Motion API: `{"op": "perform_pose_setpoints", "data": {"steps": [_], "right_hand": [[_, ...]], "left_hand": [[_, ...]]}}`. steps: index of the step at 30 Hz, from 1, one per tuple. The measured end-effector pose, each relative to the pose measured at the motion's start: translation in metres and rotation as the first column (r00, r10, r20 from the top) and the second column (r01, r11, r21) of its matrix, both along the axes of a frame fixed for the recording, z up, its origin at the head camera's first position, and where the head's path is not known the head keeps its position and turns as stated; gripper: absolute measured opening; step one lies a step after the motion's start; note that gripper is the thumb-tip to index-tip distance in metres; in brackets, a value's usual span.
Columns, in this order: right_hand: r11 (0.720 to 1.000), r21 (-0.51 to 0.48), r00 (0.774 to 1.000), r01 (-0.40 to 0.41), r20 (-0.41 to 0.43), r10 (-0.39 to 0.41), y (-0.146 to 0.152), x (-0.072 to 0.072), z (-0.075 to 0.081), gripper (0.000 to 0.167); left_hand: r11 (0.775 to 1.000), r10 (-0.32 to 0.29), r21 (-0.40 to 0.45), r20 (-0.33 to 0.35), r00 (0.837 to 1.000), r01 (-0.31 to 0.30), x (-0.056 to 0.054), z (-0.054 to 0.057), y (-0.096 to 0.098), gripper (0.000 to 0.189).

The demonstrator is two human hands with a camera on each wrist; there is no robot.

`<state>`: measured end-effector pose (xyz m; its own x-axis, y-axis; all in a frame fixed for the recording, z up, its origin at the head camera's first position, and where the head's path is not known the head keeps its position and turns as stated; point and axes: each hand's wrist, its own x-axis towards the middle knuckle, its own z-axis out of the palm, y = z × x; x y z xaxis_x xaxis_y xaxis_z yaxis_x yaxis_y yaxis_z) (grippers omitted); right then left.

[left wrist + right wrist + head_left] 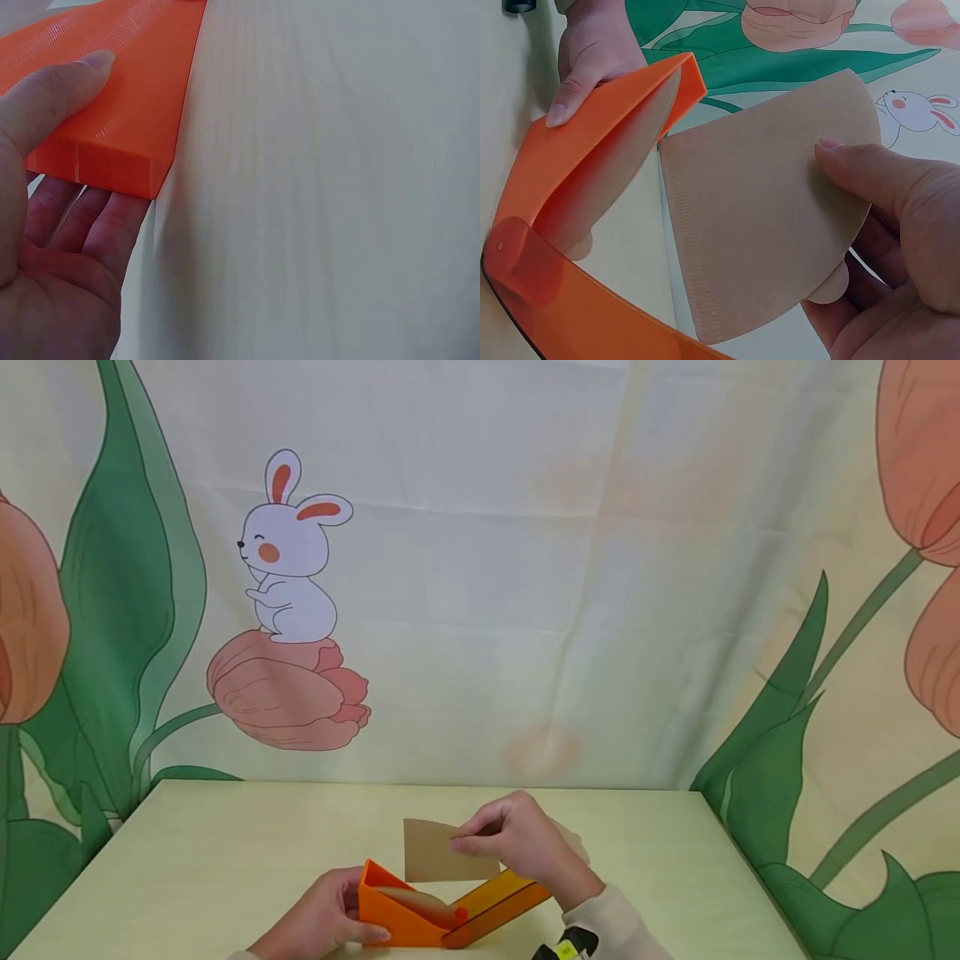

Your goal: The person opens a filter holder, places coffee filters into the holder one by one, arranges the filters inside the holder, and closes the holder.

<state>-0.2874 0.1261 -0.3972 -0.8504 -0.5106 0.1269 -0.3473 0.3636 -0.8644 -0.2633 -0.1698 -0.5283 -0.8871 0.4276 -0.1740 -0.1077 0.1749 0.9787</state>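
A brown paper coffee filter [427, 852] hangs over the table, pinched by my right hand [517, 837] between thumb and fingers. In the right wrist view, the filter [757, 210] shows its crimped straight seam, curved edge and small rounded tab. My left hand [326, 914] grips the end of an orange wedge-shaped filter holder [408, 931], thumb on one face and fingers around the other side. Another brown filter [630, 176] sits inside the holder's slot. The holder's see-through orange lid [498, 906] is swung wide on its hinge, reaching under my right forearm.
Beneath the hands is a pale wood-grain table [262, 835]. A tan rounded edge [573, 842] shows behind the right wrist. Beyond the table hangs a cloth backdrop [480, 610] printed with a rabbit and tulips. A black and yellow-green device [567, 945] is worn at the right wrist.
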Motion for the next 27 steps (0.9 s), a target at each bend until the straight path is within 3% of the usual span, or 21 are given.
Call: {"op": "perform_pose_setpoints", "data": {"steps": [27], "right_hand": [[0.998, 0.05, 0.999, -0.031, -0.02, 0.032, -0.02, 0.004, -0.012, 0.005]], "left_hand": [[1.0, 0.007, -0.016, 0.016, 1.0, -0.006, 0.001, 0.003, 0.001, 0.06]]}}
